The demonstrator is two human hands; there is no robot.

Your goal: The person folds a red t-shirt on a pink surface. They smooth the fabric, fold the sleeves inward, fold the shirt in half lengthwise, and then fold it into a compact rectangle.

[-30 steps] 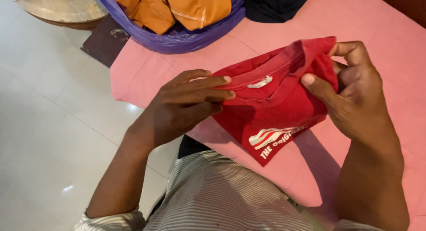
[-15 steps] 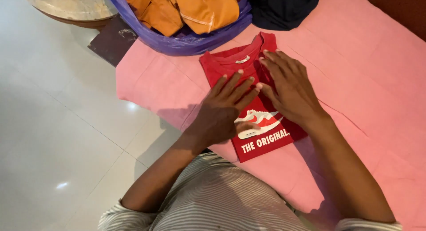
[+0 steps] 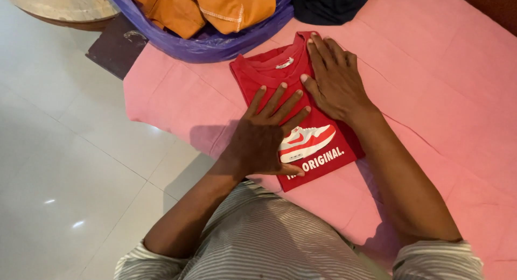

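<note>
Pink cloth-covered table (image 3: 441, 97) over white tiled floor (image 3: 64, 151): my left hand (image 3: 266, 137) and right hand (image 3: 334, 78), fingers spread, now press flat the folded red printed T-shirt (image 3: 264, 75), held aloft a second ago.

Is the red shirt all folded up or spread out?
Folded. The red shirt lies as a neat rectangle on the pink sheet, with the left hand and right hand pressing it flat.
</note>
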